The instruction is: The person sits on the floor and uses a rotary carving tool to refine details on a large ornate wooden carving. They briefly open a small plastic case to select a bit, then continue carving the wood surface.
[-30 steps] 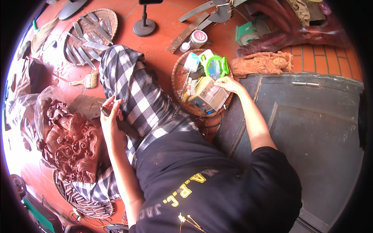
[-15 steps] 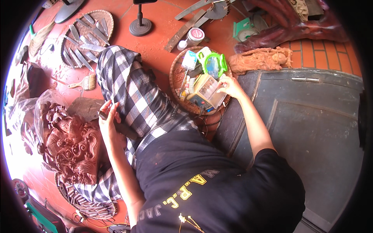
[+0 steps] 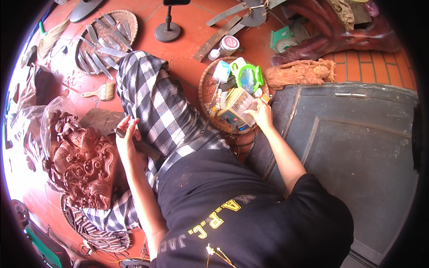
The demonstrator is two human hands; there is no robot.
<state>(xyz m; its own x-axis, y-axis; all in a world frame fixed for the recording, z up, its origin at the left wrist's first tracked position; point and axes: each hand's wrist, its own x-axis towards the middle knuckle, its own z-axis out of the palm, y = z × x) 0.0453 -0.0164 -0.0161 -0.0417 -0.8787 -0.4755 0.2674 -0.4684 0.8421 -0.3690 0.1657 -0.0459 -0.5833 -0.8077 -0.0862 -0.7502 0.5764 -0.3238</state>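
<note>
My left hand (image 3: 128, 136) is closed around a dark, rod-like tool (image 3: 119, 132), whose exact kind I cannot make out. Beside that hand stands a reddish-brown wood carving (image 3: 85, 167) with deep scrolls, partly wrapped in clear plastic. Over on the right, my right hand (image 3: 262, 115) pinches the edge of a clear plastic case (image 3: 245, 105) that holds a row of small thin pieces. The case rests against a cream and blue control box (image 3: 231, 107) in a round woven basket (image 3: 202, 91).
A green-rimmed container (image 3: 248, 78) shares the basket. Flat blades fill another woven tray (image 3: 107, 42) at far left, with a brush (image 3: 100, 92) below it. A second carving (image 3: 304, 73) lies beyond the dark wooden panel (image 3: 357, 143). Tool handles (image 3: 96, 232) lie in a basket lower left.
My right hand has moved slightly left and down, toward the control box, and its fingers have shifted on the clear case. The whole view has shifted a little; my left hand keeps its hold.
</note>
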